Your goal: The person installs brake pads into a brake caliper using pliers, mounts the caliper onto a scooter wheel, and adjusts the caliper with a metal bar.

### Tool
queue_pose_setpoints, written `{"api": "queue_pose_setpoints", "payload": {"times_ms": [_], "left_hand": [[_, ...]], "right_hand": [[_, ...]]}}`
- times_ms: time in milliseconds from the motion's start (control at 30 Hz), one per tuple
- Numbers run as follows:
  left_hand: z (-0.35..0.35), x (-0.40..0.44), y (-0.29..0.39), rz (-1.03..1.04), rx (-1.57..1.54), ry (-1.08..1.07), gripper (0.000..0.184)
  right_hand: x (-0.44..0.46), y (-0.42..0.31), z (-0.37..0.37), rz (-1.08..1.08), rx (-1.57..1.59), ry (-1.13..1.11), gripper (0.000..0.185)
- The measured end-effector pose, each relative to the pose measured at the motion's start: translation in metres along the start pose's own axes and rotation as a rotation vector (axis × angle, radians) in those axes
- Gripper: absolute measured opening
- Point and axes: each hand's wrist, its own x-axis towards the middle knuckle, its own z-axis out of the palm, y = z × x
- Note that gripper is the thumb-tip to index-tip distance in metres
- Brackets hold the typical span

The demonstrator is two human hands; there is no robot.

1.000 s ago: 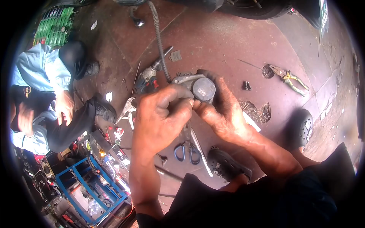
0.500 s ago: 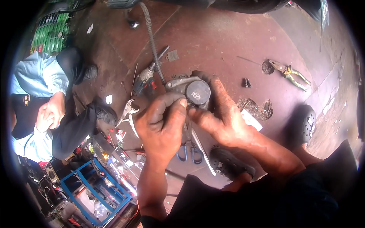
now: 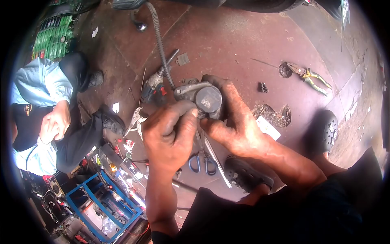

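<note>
The right hand (image 3: pixel 237 129) grasps a grey metal part (image 3: pixel 206 98). Its fingers curl around the far right side, and its thumb is at the near side. The left hand (image 3: pixel 172 128) is bent in, with its thumb and fingers pinched close to the part's near left side. I cannot tell if a small thing is between them. The part is in front of the person, between the two hands, with its round, flat end facing up.

Past the part, a drill (image 3: pixel 152 84) lies on the red floor (image 3: pixel 243 36). A bendy hose (image 3: pixel 156 30) runs down beside it. A thin plate (image 3: pixel 183 59) lies near the drill's tip. Silver pliers (image 3: pixel 135 120) lie left of the left hand. Yellow pliers (image 3: pixel 312 77) lie well off to the right, and two small dark bits (image 3: pixel 263 87) are nearer. A white card (image 3: pixel 267 128) is just beside the right wrist. Nearer the person are two blue loops (image 3: pixel 195 164) and a long silver bar (image 3: pixel 219 166). On the left, another person (image 3: pixel 42 81) sits with both hands touching.
</note>
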Motion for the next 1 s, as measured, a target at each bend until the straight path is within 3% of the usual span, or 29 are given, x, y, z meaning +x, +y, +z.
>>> {"api": "queue_pose_setpoints", "payload": {"times_ms": [233, 633, 1000], "left_hand": [[-0.001, -0.004, -0.005, 0.267, 0.315, -0.008, 0.02], [-0.006, 0.001, -0.017, 0.464, 0.297, -0.02, 0.026], [-0.014, 0.015, -0.021, 0.356, 0.2, -0.18, 0.03]], "right_hand": [[0.001, 0.0, -0.003, -0.001, -0.086, -0.017, 0.072], [0.004, 0.005, 0.001, 0.027, 0.189, -0.004, 0.068], [0.01, 0.015, 0.0, 0.018, 0.108, 0.047, 0.063]]}}
